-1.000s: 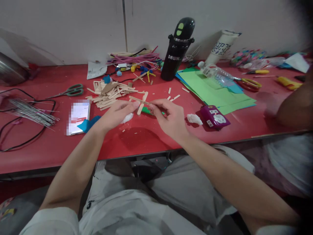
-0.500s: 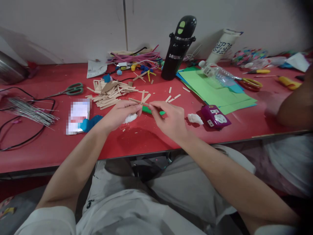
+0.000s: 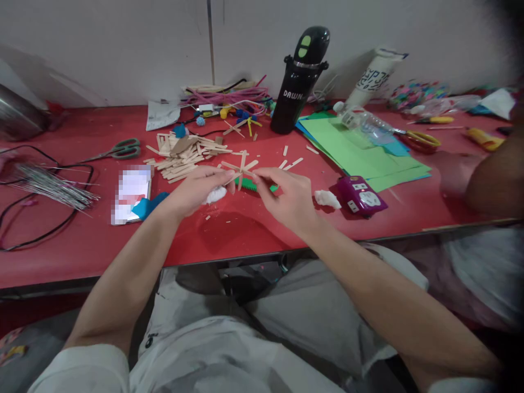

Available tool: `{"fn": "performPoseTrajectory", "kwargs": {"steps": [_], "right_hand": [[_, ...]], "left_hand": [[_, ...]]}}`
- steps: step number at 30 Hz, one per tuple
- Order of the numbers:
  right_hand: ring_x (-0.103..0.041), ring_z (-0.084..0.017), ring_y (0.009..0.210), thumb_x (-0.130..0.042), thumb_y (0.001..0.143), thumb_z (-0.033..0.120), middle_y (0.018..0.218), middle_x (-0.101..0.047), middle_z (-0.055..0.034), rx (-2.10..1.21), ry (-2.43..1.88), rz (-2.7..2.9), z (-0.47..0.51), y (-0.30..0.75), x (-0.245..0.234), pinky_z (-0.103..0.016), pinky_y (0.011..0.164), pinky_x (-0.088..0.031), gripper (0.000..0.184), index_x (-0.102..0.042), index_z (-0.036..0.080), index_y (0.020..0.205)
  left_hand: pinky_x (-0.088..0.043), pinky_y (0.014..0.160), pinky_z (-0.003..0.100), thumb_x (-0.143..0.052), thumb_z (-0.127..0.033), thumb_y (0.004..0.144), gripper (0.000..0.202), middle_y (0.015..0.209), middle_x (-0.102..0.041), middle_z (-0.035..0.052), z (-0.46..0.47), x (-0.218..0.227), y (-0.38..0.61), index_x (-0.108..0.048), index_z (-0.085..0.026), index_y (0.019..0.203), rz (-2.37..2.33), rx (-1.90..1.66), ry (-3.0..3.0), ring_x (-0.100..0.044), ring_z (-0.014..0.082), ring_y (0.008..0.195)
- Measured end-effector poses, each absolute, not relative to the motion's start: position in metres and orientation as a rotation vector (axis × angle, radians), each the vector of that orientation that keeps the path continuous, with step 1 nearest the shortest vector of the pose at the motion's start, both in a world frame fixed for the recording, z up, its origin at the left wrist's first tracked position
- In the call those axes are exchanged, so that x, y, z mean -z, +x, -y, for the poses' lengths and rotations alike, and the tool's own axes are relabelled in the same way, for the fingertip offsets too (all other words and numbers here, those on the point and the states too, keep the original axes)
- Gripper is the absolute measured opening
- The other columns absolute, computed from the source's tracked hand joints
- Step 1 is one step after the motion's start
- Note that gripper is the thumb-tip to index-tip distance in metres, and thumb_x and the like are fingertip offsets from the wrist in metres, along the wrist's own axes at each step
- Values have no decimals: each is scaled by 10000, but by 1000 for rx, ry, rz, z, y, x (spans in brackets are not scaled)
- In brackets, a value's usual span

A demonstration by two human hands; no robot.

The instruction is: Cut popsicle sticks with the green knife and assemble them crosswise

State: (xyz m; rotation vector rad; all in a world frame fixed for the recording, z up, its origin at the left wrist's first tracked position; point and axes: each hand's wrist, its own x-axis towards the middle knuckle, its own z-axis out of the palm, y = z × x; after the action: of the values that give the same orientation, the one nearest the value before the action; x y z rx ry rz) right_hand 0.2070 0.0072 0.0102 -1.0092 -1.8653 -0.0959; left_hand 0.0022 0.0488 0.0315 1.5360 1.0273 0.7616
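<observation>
Between my hands is a star of crossed wooden craft sticks (image 3: 241, 169), raised above the red table (image 3: 196, 243). My left hand (image 3: 207, 188) pinches a stick at its left side, and my right hand (image 3: 284, 194) pinches one at its right. Under the star lies a green comb-like piece (image 3: 249, 184), partly covered by my fingers. A crumpled white wad (image 3: 215, 195) sits beside my left hand. Another white wad (image 3: 327, 199) rests to the right of my right hand. Behind my left hand spreads a pile of loose craft sticks (image 3: 184, 155).
A phone (image 3: 131, 191), scissors (image 3: 118, 150) and thin wires (image 3: 53, 185) lie to the left. At the back stands a black bottle (image 3: 297, 93). Green paper sheets (image 3: 360, 153) and a purple socket adapter (image 3: 360, 195) are on the right. Another person's arm (image 3: 495, 180) rests at the right edge.
The stick star has turned and tilted, so its several arms now show more openly toward me. Both hands stay close to where they were, still pinching it.
</observation>
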Motion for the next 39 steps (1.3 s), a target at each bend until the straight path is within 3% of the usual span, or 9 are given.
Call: {"fn": "performPoseTrajectory", "kwargs": {"steps": [39], "right_hand": [[-738, -149, 713, -598, 929, 212, 883, -796, -29, -49, -1062, 1865, -6, 208, -13, -239, 638, -545, 145, -740, 203, 959]], "left_hand": [[-260, 476, 241, -616, -425, 820, 346, 509, -431, -39, -51, -31, 4, -531, -180, 591, -1132, -759, 1561, -343, 72, 472]]}}
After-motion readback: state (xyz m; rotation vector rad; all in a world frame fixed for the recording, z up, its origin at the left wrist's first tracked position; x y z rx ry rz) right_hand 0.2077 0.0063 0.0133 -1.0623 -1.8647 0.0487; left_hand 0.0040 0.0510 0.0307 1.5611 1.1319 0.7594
